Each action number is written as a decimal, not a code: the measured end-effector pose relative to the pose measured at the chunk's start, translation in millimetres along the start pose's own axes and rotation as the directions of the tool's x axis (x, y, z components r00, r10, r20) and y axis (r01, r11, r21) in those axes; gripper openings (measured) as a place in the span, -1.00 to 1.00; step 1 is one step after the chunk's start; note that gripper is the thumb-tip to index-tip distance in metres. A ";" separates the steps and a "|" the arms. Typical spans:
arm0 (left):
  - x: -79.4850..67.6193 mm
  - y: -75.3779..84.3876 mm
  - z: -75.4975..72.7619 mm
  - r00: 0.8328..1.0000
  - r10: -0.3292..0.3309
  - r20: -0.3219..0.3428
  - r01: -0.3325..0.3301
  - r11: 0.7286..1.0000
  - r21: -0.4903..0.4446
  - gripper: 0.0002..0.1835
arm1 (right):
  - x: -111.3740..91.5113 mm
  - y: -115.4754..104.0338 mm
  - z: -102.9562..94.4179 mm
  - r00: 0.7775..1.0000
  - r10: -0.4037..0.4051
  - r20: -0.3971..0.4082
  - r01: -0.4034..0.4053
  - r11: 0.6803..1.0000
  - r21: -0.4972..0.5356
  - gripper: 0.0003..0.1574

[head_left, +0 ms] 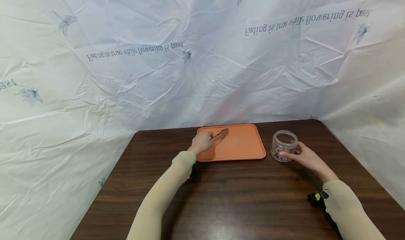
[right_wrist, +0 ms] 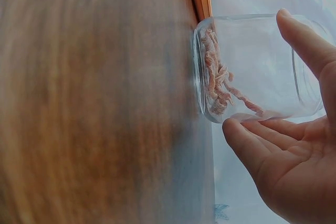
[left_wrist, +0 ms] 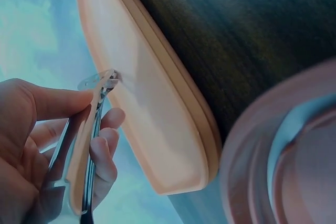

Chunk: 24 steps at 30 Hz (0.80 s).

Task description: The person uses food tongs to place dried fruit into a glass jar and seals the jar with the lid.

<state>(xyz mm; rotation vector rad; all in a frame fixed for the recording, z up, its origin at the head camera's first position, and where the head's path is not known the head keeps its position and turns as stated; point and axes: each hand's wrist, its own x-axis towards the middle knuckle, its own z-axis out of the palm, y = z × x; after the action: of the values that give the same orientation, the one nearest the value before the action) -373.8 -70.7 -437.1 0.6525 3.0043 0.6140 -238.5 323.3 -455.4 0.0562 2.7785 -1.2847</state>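
Note:
My left hand [head_left: 202, 143] holds a pair of metal tongs [head_left: 219, 134] over the left part of an orange tray [head_left: 240, 145]. In the left wrist view, the thumb and fingers pinch the tongs [left_wrist: 84, 156] along their arms, and their tips overlap the tray [left_wrist: 157, 129]. To the right of the tray a clear open jar [head_left: 284, 143] stands upright on the table. Around its near right side curls my right hand [head_left: 305, 157], thumb and fingers on opposite sides. Several pale, twisted strips [right_wrist: 212, 77] lie at the jar's bottom.
The dark wooden table [head_left: 221, 194] stretches toward me, with its far edge just behind the tray. A white printed sheet [head_left: 190, 78] hangs behind it and at both sides. A blurred round pinkish shape [left_wrist: 252, 145] fills the left wrist view's lower right.

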 end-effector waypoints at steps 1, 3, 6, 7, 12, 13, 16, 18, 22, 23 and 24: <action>-0.1 -0.4 0.4 1.000 0.003 -0.005 -0.003 1.000 -0.006 -0.81 | -0.2 0.1 -0.1 1.000 -0.002 -0.001 0.002 1.000 -0.001 0.33; -0.4 -1.4 0.8 1.000 0.007 -0.014 -0.007 1.000 -0.016 -0.81 | -0.6 0.4 -0.3 1.000 -0.006 -0.002 0.006 1.000 0.000 0.31; -0.8 -2.5 0.1 1.000 0.008 -0.025 -0.009 1.000 -0.026 -0.81 | -0.9 0.2 -0.3 1.000 -0.005 -0.003 0.005 1.000 0.000 0.32; -0.8 -2.7 -0.6 1.000 0.008 -0.028 -0.008 1.000 -0.026 -0.81 | -1.0 0.3 -0.2 1.000 -0.004 -0.003 0.004 1.000 -0.002 0.32; 1.1 -3.5 -8.1 0.999 -0.005 -0.049 0.003 0.999 -0.031 -0.77 | -1.4 0.0 0.5 1.000 -0.007 -0.002 0.007 1.000 -0.001 0.32; 1.9 -3.9 -10.2 0.998 -0.007 -0.055 0.005 0.999 -0.033 -0.75 | -1.5 0.0 0.6 1.000 -0.009 -0.003 0.009 1.000 0.000 0.31; 4.8 -4.9 -18.4 0.997 -0.009 -0.080 0.006 0.999 -0.045 -0.71 | -2.0 -0.3 0.7 1.000 -0.006 -0.004 0.006 1.000 0.002 0.32; 6.8 -4.9 -25.4 0.995 -0.008 -0.100 0.003 0.999 -0.054 -0.70 | -2.3 -0.3 0.4 1.000 -0.004 -0.003 0.004 1.000 0.006 0.34; 8.5 -2.6 -43.2 0.991 -0.003 -0.136 -0.010 0.995 -0.099 -0.70 | -2.9 -0.3 0.0 1.000 -0.002 0.000 0.002 1.000 0.015 0.35; 8.2 -1.4 -48.1 0.990 0.000 -0.142 -0.016 0.993 -0.115 -0.71 | -2.9 0.0 -0.1 1.000 -0.001 0.001 0.001 1.000 0.015 0.35; 7.8 -0.4 -53.0 0.988 0.004 -0.151 -0.024 0.991 -0.132 -0.71 | -2.8 0.4 -0.1 1.000 0.001 0.004 -0.001 1.000 0.016 0.36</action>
<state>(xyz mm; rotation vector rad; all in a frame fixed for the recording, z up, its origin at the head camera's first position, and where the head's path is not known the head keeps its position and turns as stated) -385.8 -87.7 -387.8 0.6486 3.0615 0.8954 -235.7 323.6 -455.3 0.0556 2.7652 -1.3051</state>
